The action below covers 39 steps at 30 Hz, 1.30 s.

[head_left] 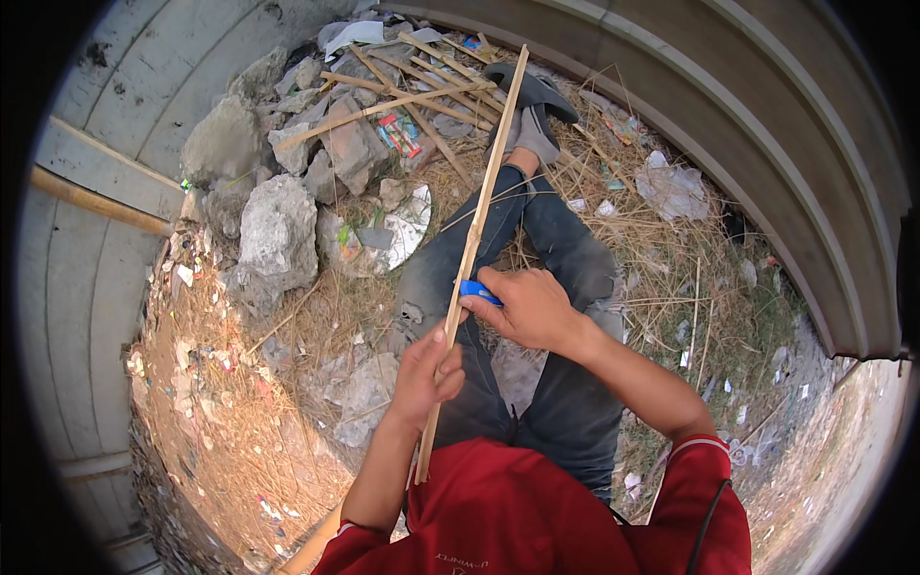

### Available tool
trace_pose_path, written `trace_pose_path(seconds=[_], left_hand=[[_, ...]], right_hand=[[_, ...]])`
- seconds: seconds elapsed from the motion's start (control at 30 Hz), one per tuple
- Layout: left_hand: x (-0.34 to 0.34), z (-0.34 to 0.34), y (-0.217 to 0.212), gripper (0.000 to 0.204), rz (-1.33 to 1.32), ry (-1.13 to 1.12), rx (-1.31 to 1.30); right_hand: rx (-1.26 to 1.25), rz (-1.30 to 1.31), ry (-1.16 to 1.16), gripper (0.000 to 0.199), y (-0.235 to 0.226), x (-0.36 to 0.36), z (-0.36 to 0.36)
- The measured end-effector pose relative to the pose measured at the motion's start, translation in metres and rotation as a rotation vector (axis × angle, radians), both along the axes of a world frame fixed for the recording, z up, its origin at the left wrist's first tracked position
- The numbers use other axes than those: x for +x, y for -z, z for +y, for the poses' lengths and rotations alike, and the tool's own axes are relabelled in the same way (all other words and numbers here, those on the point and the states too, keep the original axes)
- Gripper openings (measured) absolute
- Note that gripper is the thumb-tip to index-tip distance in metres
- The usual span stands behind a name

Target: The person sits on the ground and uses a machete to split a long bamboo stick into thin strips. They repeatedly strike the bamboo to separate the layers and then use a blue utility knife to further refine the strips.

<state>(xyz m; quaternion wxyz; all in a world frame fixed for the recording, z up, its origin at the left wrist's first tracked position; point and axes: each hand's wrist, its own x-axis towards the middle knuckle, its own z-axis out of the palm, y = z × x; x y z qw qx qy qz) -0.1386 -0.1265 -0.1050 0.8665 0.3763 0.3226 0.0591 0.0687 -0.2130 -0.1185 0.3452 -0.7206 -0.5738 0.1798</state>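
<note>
A long, pale bamboo strip [491, 177] slants across my lap, its far end near my feet and its near end by my red shirt. My left hand [428, 376] is closed around the strip's lower part. Just above it, my right hand [529, 307] grips a small blue-handled tool [479, 292] that is pressed against the strip's right side. The fist covers most of this tool, so I cannot make out its working edge. Under the strip are my outstretched legs in dark trousers [575, 249], crossed near the ankles.
Several cut bamboo pieces [422, 96] lie criss-crossed beyond my legs. Large grey rocks [278, 230] are piled at the left. A corrugated metal wall [767, 125] curves along the right, and a grey panel wall [77, 287] stands left. Dry grass and litter, including a clear plastic bag [673, 187], cover the ground.
</note>
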Motion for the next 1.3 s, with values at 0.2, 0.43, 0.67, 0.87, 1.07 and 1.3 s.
trace_pose_path(seconds=[0.2, 0.43, 0.67, 0.87, 1.07, 1.3], left_hand=[[-0.005, -0.014, 0.013, 0.050, 0.110, -0.004, 0.247], [-0.004, -0.014, 0.009, 0.051, 0.077, -0.005, -0.014], [-0.018, 0.000, 0.016, 0.053, -0.113, -0.004, -0.383], [-0.020, 0.002, 0.018, 0.053, -0.120, 0.006, -0.433], [-0.017, 0.000, 0.012, 0.051, 0.027, 0.048, -0.158], [-0.014, -0.014, 0.011, 0.047, 0.158, 0.033, 0.082]], right_hand=[[0.003, -0.301, 0.039, 0.047, 0.011, 0.015, -0.002], [0.052, -0.092, 0.129, 0.040, 0.033, -0.004, 0.004], [0.167, 0.460, 0.168, 0.036, 0.038, -0.032, 0.011], [-0.038, 0.939, 0.126, 0.043, 0.029, -0.032, 0.006], [-0.010, 0.272, -0.006, 0.045, 0.012, -0.005, -0.003], [-0.118, -0.141, 0.053, 0.047, 0.016, 0.004, -0.006]])
